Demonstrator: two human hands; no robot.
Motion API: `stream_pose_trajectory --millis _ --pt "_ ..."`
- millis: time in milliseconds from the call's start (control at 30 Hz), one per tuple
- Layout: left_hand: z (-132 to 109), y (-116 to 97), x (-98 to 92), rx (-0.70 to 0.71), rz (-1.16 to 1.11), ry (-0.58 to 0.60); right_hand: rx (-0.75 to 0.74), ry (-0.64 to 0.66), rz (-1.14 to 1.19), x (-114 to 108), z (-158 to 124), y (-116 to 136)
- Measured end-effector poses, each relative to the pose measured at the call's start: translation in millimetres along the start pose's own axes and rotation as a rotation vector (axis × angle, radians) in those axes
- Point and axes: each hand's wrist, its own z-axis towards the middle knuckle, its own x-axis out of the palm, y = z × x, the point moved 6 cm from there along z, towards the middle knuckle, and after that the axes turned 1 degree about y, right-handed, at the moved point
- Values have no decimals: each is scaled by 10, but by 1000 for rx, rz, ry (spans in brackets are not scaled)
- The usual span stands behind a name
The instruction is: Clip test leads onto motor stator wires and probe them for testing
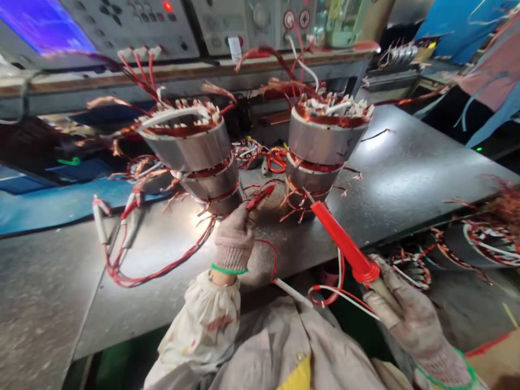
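Note:
My left hand (234, 237), in a knitted work glove, is closed on a red alligator clip (260, 196) in front of the left stack of stators (195, 146). A red test probe (339, 237) with a thin metal tip is gripped in my gloved right hand (414, 319). Its tip points at the lower part of the right stator stack (327, 142); whether it touches cannot be made out. Copper wire ends and white sleeves stick out of both stacks. A red and white lead (331, 295) loops below the probe.
Test instruments (142, 32) with a screen stand on a shelf behind the stacks. Red leads with white sleeves (122, 279) lie on the metal table (406, 157) at left. More wound stators (491, 241) sit at right. Part of another person (493, 70) shows at upper right.

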Motion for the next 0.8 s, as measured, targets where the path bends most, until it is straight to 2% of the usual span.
stream_pose_trajectory --millis 200,400,500,667,800 --pt "-172 284 307 -70 -17 136 80 90 -15 116 -373 -17" --pt "-286 532 522 -163 4 233 90 118 -43 225 -543 -79" --pt "-274 583 524 -184 -41 180 107 109 -47 260 -559 -124" --pt "-296 526 525 -174 -128 251 60 78 -22 220 -509 -109" --pt "-247 442 302 -151 -100 110 25 34 -3 129 -418 -70"
